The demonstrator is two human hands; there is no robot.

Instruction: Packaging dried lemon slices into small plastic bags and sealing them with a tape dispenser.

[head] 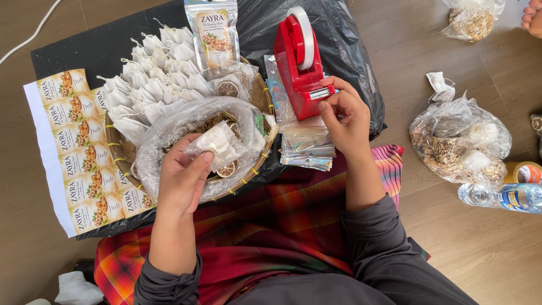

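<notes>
Wooden floor (451, 237) carries a black plastic sheet (101, 48). Right of the sheet: clear bags of dried bits (457, 141), water bottle (502, 196), tape roll (524, 172).

The round woven bamboo tray (257, 93) is mostly covered by white tea bags (152, 85) and a clear plastic bag (169, 133). Behind the tray, a printed foil pouch (214, 34) is cut by the top edge. The left hand (183, 178) hides part of a small clear packet (220, 144).
</notes>
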